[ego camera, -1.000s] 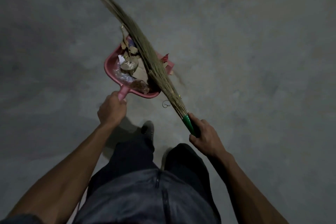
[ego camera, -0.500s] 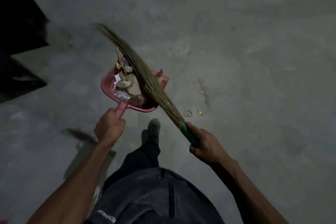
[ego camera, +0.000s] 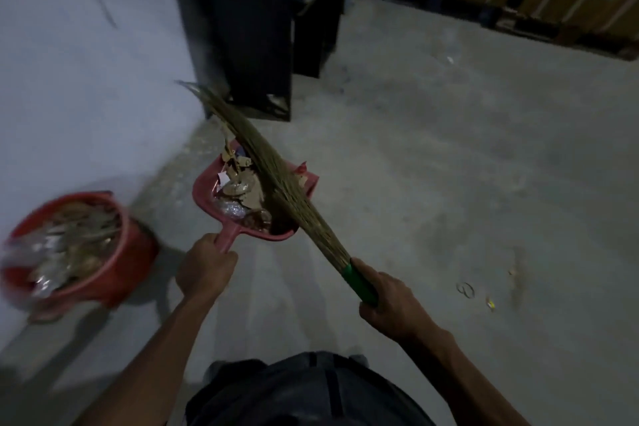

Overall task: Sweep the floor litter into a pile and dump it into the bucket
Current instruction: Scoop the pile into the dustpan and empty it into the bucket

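So we're at the dumping stage here. The sweeping looks done for this load: the dustpan (ego camera: 254,199) is full of litter (ego camera: 238,188) and up off the floor. Our left hand (ego camera: 206,268) is wrapped tight around the dustpan's handle, and our right hand (ego camera: 394,302) is curled around the green grip of the broom (ego camera: 276,183), whose bristles lie across the pan's right side, over the load, probably to keep it from sliding out.

The bucket (ego camera: 114,273) sits on the floor to our left, near the wall, just left of the left hand and already pretty full. Next move, we reckon: swing the pan left over the rim and tip it, slowly, since stuff could spill off that heap.

A few stray bits (ego camera: 465,289) are lying on the floor off to the right of the right hand, so that spot likely needs another pass.
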{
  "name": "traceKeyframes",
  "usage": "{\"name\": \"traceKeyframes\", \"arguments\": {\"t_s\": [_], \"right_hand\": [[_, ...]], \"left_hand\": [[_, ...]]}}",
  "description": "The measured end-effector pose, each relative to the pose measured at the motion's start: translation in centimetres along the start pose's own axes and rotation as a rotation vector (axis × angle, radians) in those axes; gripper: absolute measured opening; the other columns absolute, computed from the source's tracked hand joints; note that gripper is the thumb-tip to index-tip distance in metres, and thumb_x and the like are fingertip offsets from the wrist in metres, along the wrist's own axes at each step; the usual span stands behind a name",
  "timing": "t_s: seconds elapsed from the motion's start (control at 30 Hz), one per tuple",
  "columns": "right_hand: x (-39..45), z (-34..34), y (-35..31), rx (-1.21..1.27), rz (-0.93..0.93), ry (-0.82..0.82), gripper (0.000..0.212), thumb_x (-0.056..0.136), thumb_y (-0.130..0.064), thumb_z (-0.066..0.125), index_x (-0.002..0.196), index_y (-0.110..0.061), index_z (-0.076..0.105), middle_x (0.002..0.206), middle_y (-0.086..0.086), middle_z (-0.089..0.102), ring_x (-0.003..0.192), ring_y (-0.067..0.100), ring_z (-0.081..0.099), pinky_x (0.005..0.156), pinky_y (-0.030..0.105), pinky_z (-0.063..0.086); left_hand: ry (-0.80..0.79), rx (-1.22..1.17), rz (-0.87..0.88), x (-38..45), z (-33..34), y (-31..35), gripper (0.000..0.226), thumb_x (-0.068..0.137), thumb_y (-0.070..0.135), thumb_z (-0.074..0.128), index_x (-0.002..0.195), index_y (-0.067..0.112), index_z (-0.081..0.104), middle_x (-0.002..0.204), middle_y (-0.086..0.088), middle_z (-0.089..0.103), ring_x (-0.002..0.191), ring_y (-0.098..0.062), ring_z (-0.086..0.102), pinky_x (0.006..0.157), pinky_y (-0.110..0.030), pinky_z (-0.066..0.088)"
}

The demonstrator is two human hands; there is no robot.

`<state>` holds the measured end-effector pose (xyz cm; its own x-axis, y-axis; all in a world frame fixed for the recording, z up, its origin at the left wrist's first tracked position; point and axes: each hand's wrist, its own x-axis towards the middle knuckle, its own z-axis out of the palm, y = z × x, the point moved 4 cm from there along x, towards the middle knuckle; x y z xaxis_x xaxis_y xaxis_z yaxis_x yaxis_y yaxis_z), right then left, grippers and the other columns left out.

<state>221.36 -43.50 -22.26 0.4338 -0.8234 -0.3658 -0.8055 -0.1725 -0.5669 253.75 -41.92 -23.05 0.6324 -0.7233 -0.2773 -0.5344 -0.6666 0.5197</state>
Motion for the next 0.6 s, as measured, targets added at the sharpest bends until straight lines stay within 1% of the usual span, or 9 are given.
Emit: {"name": "traceKeyframes", "arguments": {"t_s": [0.07, 0.17, 0.23, 0.3, 0.37, 0.47, 0.53, 0.6], "right_hand": [[2.1, 2.7, -4.1, -0.032, -0.039, -0.042, 0.083, 0.083, -0.022, 0.057, 0.154, -0.036, 0.019, 0.111, 0.010, 0.060, 0.093, 0.027, 0.060, 0.076, 0.035, 0.049], [5.5, 6.9, -10.5, -0.086, -0.089, -0.091, 0.082, 0.084, -0.023, 0.058, 0.155, -0.037, 0.018, 0.112, 0.009, 0.060, 0.093, 0.025, 0.060, 0.076, 0.033, 0.048], [7.6, 9.6, -14.7, -0.099, -0.110, -0.136, 0.081, 0.085, -0.023, 0.059, 0.155, -0.036, 0.018, 0.112, 0.009, 0.060, 0.094, 0.024, 0.060, 0.074, 0.029, 0.044], [9.6, 12.0, -18.6, -0.111, -0.136, -0.171, 0.081, 0.086, -0.022, 0.060, 0.155, -0.035, 0.019, 0.113, 0.011, 0.061, 0.096, 0.026, 0.060, 0.074, 0.026, 0.041], [11.6, 13.9, -22.1, -0.130, -0.173, -0.183, 0.082, 0.085, -0.021, 0.061, 0.155, -0.034, 0.020, 0.114, 0.012, 0.062, 0.097, 0.027, 0.061, 0.073, 0.025, 0.038], [14.1, 16.2, -26.5, -0.168, -0.210, -0.204, 0.081, 0.086, -0.022, 0.061, 0.155, -0.033, 0.020, 0.112, 0.012, 0.061, 0.097, 0.029, 0.061, 0.072, 0.025, 0.037], [15.7, 17.6, -28.9, -0.182, -0.231, -0.218, 0.082, 0.086, -0.021, 0.062, 0.155, -0.032, 0.019, 0.113, 0.013, 0.061, 0.098, 0.030, 0.060, 0.072, 0.027, 0.039], [17.5, 18.8, -30.9, -0.199, -0.244, -0.229, 0.082, 0.087, -0.021, 0.062, 0.156, -0.031, 0.018, 0.114, 0.013, 0.061, 0.099, 0.031, 0.060, 0.072, 0.028, 0.039]], "left_hand": [[0.039, 0.017, -0.061, 1.4, -3.3, -4.4, 0.019, 0.074, 0.023, 0.066, 0.093, 0.021, 0.064, 0.073, -0.004, 0.063, 0.069, -0.031, 0.062, 0.065, -0.032, 0.047], [0.077, -0.014, -0.126, 3.7, -8.3, -10.7, 0.023, 0.075, 0.021, 0.066, 0.098, 0.020, 0.065, 0.072, -0.005, 0.062, 0.070, -0.032, 0.063, 0.069, -0.034, 0.050], [0.091, -0.036, -0.156, 5.1, -11.6, -14.5, 0.033, 0.078, 0.020, 0.065, 0.111, 0.025, 0.064, 0.074, -0.006, 0.063, 0.067, -0.029, 0.060, 0.069, -0.033, 0.048], [0.113, -0.035, -0.191, 6.5, -14.8, -17.8, 0.040, 0.082, 0.022, 0.065, 0.122, 0.025, 0.062, 0.085, -0.010, 0.063, 0.073, -0.031, 0.058, 0.070, -0.031, 0.040], [0.125, -0.048, -0.247, 8.1, -17.5, -20.8, 0.035, 0.084, 0.028, 0.067, 0.117, 0.018, 0.065, 0.094, -0.013, 0.065, 0.088, -0.038, 0.061, 0.073, -0.034, 0.040], [0.127, -0.045, -0.289, 10.6, -20.7, -24.6, 0.032, 0.084, 0.027, 0.065, 0.113, 0.015, 0.066, 0.104, -0.021, 0.066, 0.096, -0.043, 0.061, 0.078, -0.040, 0.043], [0.127, -0.031, -0.318, 12.2, -22.4, -26.6, 0.031, 0.083, 0.028, 0.064, 0.112, 0.016, 0.066, 0.105, -0.021, 0.066, 0.096, -0.042, 0.061, 0.078, -0.040, 0.044], [0.113, -0.051, -0.355, 13.9, -23.4, -28.4, 0.030, 0.080, 0.028, 0.067, 0.108, 0.015, 0.067, 0.096, -0.017, 0.066, 0.085, -0.038, 0.060, 0.072, -0.036, 0.043]]}}
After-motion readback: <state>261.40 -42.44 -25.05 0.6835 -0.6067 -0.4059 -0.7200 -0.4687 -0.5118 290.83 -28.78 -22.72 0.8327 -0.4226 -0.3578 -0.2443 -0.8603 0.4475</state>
